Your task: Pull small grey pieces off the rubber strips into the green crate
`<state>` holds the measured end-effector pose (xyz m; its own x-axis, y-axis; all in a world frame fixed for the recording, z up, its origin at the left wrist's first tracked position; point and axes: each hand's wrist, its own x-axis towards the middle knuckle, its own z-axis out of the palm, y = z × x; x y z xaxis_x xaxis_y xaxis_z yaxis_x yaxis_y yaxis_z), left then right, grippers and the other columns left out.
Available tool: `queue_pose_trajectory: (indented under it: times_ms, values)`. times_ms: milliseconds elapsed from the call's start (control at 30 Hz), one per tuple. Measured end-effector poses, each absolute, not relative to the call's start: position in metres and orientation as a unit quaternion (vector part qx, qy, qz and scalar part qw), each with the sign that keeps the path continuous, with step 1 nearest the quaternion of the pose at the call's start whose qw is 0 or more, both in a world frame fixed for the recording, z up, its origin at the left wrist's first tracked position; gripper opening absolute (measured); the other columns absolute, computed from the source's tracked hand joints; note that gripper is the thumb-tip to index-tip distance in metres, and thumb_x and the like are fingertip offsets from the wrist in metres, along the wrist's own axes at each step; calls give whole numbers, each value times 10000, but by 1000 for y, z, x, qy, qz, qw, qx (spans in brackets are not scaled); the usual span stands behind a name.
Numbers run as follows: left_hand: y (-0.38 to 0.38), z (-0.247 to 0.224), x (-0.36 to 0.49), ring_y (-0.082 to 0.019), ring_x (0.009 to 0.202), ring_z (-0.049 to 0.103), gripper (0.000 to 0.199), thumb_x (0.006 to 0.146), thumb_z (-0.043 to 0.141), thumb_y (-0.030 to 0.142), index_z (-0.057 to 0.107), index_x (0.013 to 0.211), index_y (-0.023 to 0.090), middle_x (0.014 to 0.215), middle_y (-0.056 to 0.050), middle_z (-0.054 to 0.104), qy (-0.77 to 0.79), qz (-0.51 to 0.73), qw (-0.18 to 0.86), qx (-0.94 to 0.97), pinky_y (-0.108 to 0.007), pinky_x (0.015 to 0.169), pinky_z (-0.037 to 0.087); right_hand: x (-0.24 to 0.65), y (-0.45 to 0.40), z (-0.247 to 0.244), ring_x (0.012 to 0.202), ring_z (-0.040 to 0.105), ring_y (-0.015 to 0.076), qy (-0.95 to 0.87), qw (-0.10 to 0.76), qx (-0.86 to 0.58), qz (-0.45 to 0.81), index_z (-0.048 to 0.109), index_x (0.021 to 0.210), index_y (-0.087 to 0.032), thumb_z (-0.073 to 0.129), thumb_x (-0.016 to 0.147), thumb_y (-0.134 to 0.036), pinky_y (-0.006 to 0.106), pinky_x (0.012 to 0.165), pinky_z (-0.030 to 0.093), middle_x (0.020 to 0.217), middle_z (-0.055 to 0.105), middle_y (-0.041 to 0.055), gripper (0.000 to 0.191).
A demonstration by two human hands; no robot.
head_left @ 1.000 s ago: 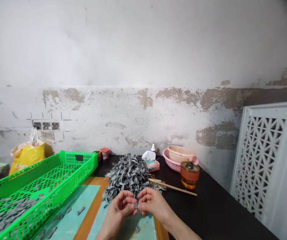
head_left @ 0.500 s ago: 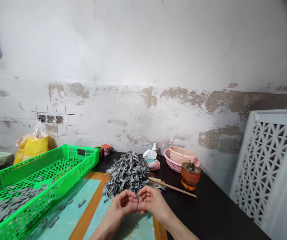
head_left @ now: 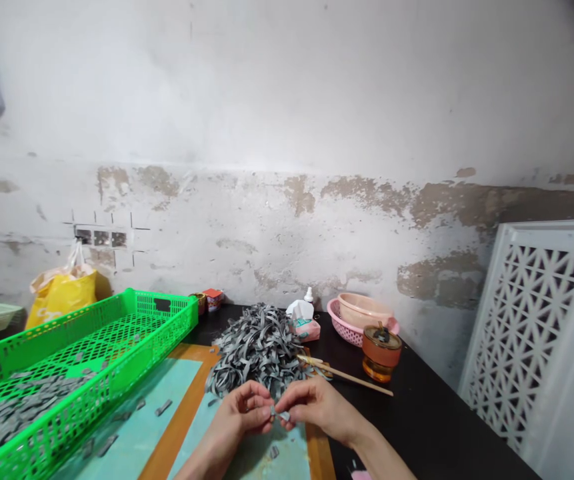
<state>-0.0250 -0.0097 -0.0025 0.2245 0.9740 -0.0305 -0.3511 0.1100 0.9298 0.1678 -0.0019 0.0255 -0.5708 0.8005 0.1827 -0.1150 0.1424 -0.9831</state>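
Small grey strip piece point(head_left: 281, 416), held at centre between the two hands, above a pale teal board point(head_left: 131, 427) with an orange-brown wooden edge on a black table point(head_left: 427, 427). Right hand point(head_left: 319, 407): grip closed on the piece, between thumb and fingers. Left hand point(head_left: 239, 413): fingers curled, tips at the piece's near end; whether this grip is closed on it cannot be told. Compared with half a second earlier, the piece shows more clearly and the hands stand slightly further apart. Behind: heap of grey strips point(head_left: 257, 347). At left: bright green plastic mesh tray point(head_left: 161, 320) holding cut grey pieces point(head_left: 17, 417). Fingers hide part of the piece; a pink scrap point(head_left: 361, 475) is cut off by the lower frame edge.
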Motion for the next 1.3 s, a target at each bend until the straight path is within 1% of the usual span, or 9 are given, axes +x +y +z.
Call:
queue_pose_trajectory:
  times_ms: [100,267,500,800,1000,1067,1167,1233,1300]
  values:
    - [-10,-2,-25,-134,588,625,321,523,882,229,653,736,158,691,-23,691,348,499,663,436,-233,594,460,166,2,18,592,607,130,-643,377,-277,606,744,747,-144,765,654,-310,295,643,495,656,656,12,192]
    - [-14,1,-22,-121,557,605,305,516,883,232,665,715,158,677,-16,682,339,516,649,444,-225,575,446,166,2,18,561,626,125,-622,337,-305,637,713,749,-126,790,623,-371,282,627,494,617,677,18,286]
    - [-19,6,-19,-113,556,576,268,560,865,259,672,713,154,687,-25,677,313,512,639,480,-226,561,422,161,5,11,484,629,131,-588,355,-347,638,661,685,-112,832,540,-336,258,543,490,537,674,20,317]
    - [-16,4,-18,-103,553,551,243,588,856,257,668,695,146,661,-24,674,283,496,644,509,-221,546,408,162,5,8,471,615,122,-593,340,-352,639,662,653,-119,810,545,-290,254,532,489,517,663,6,251]
    - [-16,4,-19,-114,573,574,253,596,850,257,663,723,145,686,-29,680,283,487,643,518,-232,571,427,165,8,3,471,578,87,-624,343,-366,599,682,683,-128,789,585,-272,212,530,439,517,648,-20,204]
    - [-16,3,-19,-118,570,580,280,576,860,256,654,734,150,688,-30,686,295,492,650,500,-232,573,426,163,8,3,471,578,93,-630,351,-358,594,669,683,-129,785,595,-281,219,527,445,515,642,-21,211]
    - [-14,0,-20,-116,551,579,319,546,872,259,635,732,154,670,-25,687,318,495,655,474,-223,554,415,158,6,6,454,570,102,-624,376,-333,599,655,712,-138,801,561,-284,237,503,467,531,632,-31,256]
    - [-12,-2,-21,-109,532,571,325,538,874,259,624,717,153,640,-14,677,324,492,659,468,-212,535,402,155,5,8,439,553,94,-628,387,-318,595,677,772,-150,793,559,-262,239,487,472,553,622,-43,267]
    - [-10,-5,-21,-100,517,564,326,540,872,253,619,721,153,614,1,665,321,486,667,465,-204,530,396,153,4,8,441,540,83,-647,391,-314,575,714,793,-164,768,588,-237,232,488,467,574,611,-46,225]
